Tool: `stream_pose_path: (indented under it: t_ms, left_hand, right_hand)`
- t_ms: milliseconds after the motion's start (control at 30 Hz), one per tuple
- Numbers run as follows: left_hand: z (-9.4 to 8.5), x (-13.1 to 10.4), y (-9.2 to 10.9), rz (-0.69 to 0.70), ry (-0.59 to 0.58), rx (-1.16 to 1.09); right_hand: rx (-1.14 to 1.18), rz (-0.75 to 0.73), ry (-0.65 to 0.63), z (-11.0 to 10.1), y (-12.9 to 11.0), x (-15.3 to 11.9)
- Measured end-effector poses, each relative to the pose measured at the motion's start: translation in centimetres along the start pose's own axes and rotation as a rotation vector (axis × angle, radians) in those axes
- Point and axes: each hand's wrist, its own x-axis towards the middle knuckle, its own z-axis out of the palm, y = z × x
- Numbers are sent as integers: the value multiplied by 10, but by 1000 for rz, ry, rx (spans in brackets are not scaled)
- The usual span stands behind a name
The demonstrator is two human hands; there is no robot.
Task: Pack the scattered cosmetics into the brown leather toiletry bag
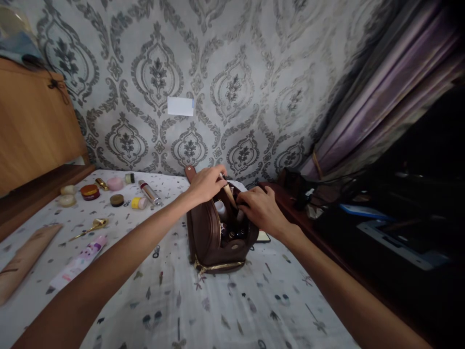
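Note:
A dark brown cosmetic bag [227, 249] stands unzipped on the patterned sheet in front of me, with a white-capped bottle [220, 209] and several small dark-topped containers inside. My left hand [208, 184] is over the bag's left rim, its thumb and fingers pinched on the top of a slim beige tube [229, 195] that slants down into the opening. At the opposite rim, my right hand [262, 209] has its fingers curled over the bag's edge, the tips partly hidden inside.
Left on the sheet [203, 310] lie a red jar [89, 192], a yellow-labelled bottle [139, 202], a clear tube [149, 193], a gold eyelash curler [90, 228], a pink-white tube [80, 261] and a beige tube [27, 259]. A phone-like object [263, 236] shows behind the bag. Dark furniture borders the right.

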Motion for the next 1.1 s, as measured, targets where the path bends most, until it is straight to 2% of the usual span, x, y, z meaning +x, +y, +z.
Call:
stream_pose_path:
  t_ms: [133, 367, 800, 1100]
  left_hand:
    - [2, 4, 0, 27, -30, 3]
    - [15, 12, 1, 100, -145, 95]
    - [35, 13, 13, 105, -412, 244]
    - [37, 14, 9, 148, -418, 166]
  right_hand:
    - [64, -51, 62, -7, 11, 2]
    - [116, -235, 34, -10, 21, 4]
    - [189, -212, 39, -3, 19, 0]
    - [108, -159, 19, -4, 15, 1]
